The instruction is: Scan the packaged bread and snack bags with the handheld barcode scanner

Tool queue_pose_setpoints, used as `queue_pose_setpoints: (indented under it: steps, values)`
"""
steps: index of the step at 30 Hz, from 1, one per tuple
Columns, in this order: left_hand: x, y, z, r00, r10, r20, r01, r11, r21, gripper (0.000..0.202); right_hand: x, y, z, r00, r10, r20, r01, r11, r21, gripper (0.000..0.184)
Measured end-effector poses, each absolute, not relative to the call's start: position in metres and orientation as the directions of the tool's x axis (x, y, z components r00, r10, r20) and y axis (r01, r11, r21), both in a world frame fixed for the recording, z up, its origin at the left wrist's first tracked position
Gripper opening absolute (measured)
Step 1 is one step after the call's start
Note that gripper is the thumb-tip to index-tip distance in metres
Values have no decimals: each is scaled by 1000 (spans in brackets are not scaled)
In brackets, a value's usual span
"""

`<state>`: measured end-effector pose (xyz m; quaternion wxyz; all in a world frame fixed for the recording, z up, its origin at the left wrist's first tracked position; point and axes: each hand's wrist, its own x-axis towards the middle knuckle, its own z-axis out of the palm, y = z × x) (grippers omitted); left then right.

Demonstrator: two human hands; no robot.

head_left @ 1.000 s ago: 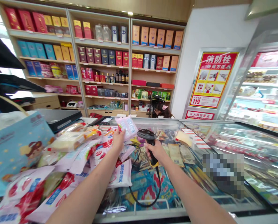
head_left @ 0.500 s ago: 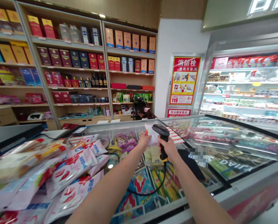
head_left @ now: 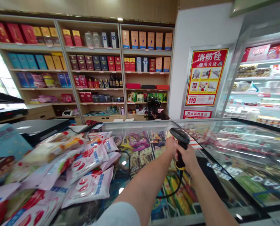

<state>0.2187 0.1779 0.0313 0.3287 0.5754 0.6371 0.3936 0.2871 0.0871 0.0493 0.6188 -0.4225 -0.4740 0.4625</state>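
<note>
My right hand (head_left: 189,157) is closed around the yellow-and-black handle of a black barcode scanner (head_left: 180,138), held upright over the glass lid of a chest freezer (head_left: 224,147). The scanner's black cable (head_left: 175,192) loops down over the glass. My left hand (head_left: 170,145) reaches forward just left of the scanner head and touches or nearly touches it. Its fingers are hidden behind the scanner and my right hand, so I cannot see whether it holds anything. A heap of pink, white and red snack packets (head_left: 88,160) lies on the freezer lid to the left.
A blue cartoon-printed box (head_left: 3,150) and a black till (head_left: 36,127) sit at the far left. Shelves of boxed goods (head_left: 95,62) fill the back wall. A person's head (head_left: 160,113) shows behind the freezer. At right stand a red fire-hose poster (head_left: 204,77) and an open chiller (head_left: 260,88).
Both hands moved rightward over the freezer lid with the scanner. The pale packet that my left hand held up earlier is no longer visible. The camera has swung back left.
</note>
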Motion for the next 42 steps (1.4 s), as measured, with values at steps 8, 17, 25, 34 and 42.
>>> queue_pose_setpoints:
  steps: [8, 17, 25, 34, 42]
  values:
    - [108, 120, 83, -59, 963, 264, 893, -67, 444, 29, 278, 84, 53, 101, 986, 132, -237, 152, -959, 44]
    - [-79, -15, 111, -254, 951, 179, 961, 269, -64, 62, 196, 60, 89, -108, 977, 186, -297, 147, -944, 41]
    - [-116, -33, 85, -164, 964, 212, 987, 161, 32, 81, 129, 50, 83, -245, 951, 190, -307, 110, -945, 39]
    - [-124, -10, 112, -215, 936, 279, -25, -291, 956, 56, 126, 49, 65, -252, 961, 116, -303, 35, -952, 43]
    - [-83, 32, 81, -32, 970, 240, -796, -169, 581, 56, 134, 40, 72, -302, 937, 176, -314, 76, -946, 42]
